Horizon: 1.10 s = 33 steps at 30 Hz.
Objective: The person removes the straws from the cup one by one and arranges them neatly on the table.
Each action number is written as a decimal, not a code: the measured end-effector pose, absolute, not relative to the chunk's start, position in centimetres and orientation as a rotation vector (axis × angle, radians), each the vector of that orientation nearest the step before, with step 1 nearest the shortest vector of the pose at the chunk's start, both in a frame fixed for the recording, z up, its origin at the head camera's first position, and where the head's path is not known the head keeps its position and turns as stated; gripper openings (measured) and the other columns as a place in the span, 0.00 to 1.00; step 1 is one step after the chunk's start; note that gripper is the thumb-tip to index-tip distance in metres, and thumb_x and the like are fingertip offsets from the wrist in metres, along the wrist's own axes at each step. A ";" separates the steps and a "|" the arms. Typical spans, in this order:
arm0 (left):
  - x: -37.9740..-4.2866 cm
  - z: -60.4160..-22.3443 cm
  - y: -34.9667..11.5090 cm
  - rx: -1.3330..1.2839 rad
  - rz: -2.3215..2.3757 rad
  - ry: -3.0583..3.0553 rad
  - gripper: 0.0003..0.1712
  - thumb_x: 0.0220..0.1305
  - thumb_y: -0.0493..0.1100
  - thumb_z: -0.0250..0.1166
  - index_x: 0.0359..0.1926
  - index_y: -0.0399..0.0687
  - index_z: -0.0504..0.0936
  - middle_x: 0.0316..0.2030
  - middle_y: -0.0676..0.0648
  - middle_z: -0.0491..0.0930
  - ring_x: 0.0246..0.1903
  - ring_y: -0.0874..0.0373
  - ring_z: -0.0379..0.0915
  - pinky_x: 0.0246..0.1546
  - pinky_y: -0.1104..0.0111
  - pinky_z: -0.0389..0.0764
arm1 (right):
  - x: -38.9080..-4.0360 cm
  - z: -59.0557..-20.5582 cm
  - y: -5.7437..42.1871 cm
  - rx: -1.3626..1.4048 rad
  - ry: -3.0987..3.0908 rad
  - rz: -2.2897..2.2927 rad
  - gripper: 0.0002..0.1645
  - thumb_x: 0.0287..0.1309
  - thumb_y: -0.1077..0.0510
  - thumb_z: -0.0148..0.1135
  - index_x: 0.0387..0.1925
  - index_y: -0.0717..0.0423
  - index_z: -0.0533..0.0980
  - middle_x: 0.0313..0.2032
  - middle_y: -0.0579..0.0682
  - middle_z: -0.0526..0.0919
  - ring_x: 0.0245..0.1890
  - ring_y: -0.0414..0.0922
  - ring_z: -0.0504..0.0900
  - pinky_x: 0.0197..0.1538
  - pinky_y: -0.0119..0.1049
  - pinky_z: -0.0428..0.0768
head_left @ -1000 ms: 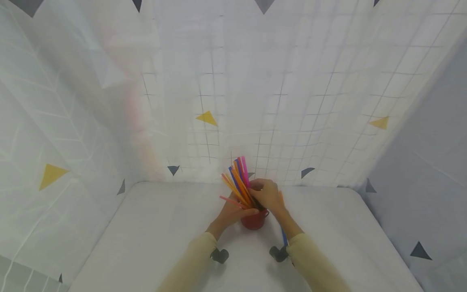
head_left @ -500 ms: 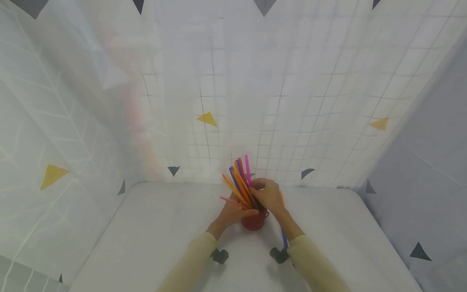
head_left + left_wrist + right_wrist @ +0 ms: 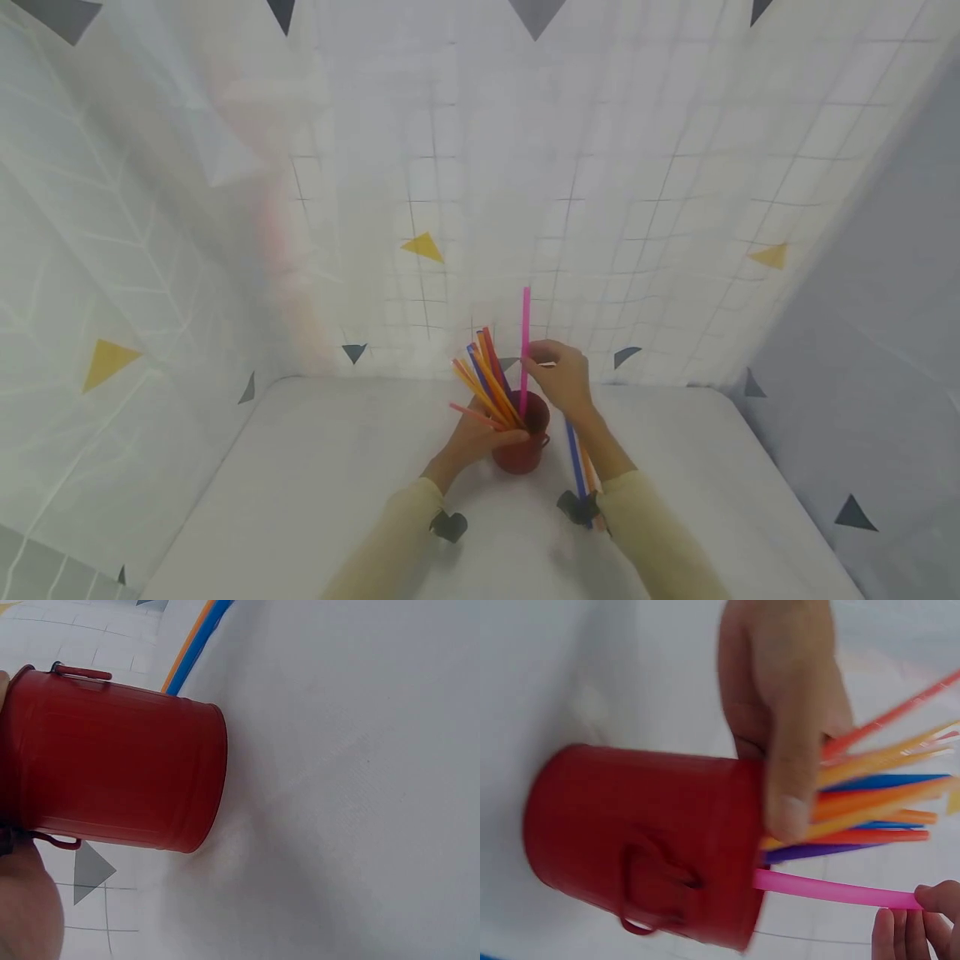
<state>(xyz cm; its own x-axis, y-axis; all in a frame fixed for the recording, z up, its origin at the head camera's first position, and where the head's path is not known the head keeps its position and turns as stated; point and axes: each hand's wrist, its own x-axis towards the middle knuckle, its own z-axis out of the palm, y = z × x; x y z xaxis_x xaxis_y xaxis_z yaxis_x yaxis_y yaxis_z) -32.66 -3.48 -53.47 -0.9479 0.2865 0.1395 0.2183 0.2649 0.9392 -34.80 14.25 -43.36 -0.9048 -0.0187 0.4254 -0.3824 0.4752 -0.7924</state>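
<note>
A small red metal bucket (image 3: 517,457) with side handles stands on the white table. Several colored drinking straws (image 3: 483,377), orange, yellow, blue and red, lean out of it toward the left. My left hand (image 3: 478,437) grips the bucket at its rim; in the right wrist view its thumb (image 3: 791,780) lies across the rim beside the straws. My right hand (image 3: 564,379) pinches a pink straw (image 3: 526,321) near its middle and holds it nearly upright. The lower end of the pink straw (image 3: 825,888) is inside the bucket's mouth, apart from the other straws.
A blue straw (image 3: 574,458) and an orange one lie on the table right of the bucket, partly under my right forearm. Dark wrist mounts (image 3: 450,527) sit at both sleeves. A patterned white curtain (image 3: 480,167) stands behind the table (image 3: 337,483).
My right hand has risen slightly and moved right, drawing the pink straw upward, away from the bunch and more upright. The left hand keeps its hold on the bucket.
</note>
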 end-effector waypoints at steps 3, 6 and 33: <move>-32.7 -53.6 -3.5 0.472 1.792 2.457 0.48 0.49 0.59 0.76 0.66 0.62 0.59 0.59 0.54 0.67 0.59 0.59 0.64 0.61 0.50 0.69 | -34.5 -42.0 14.6 0.309 -2.342 1.400 0.14 0.59 0.53 0.68 0.44 0.55 0.82 0.39 0.49 0.86 0.41 0.45 0.84 0.47 0.41 0.83; -32.8 -53.7 -3.5 0.431 1.770 2.459 0.51 0.46 0.62 0.77 0.67 0.64 0.58 0.60 0.55 0.66 0.60 0.60 0.63 0.62 0.49 0.67 | -34.4 -40.5 15.1 0.266 -2.333 1.380 0.16 0.60 0.50 0.67 0.46 0.53 0.82 0.41 0.48 0.86 0.42 0.44 0.83 0.48 0.40 0.82; -33.0 -54.1 -3.4 0.466 1.817 2.408 0.46 0.49 0.57 0.77 0.64 0.66 0.60 0.58 0.59 0.68 0.57 0.63 0.67 0.62 0.55 0.69 | -34.7 -42.9 23.5 -0.049 -2.565 1.239 0.23 0.67 0.51 0.58 0.58 0.58 0.76 0.51 0.58 0.82 0.52 0.55 0.79 0.52 0.50 0.79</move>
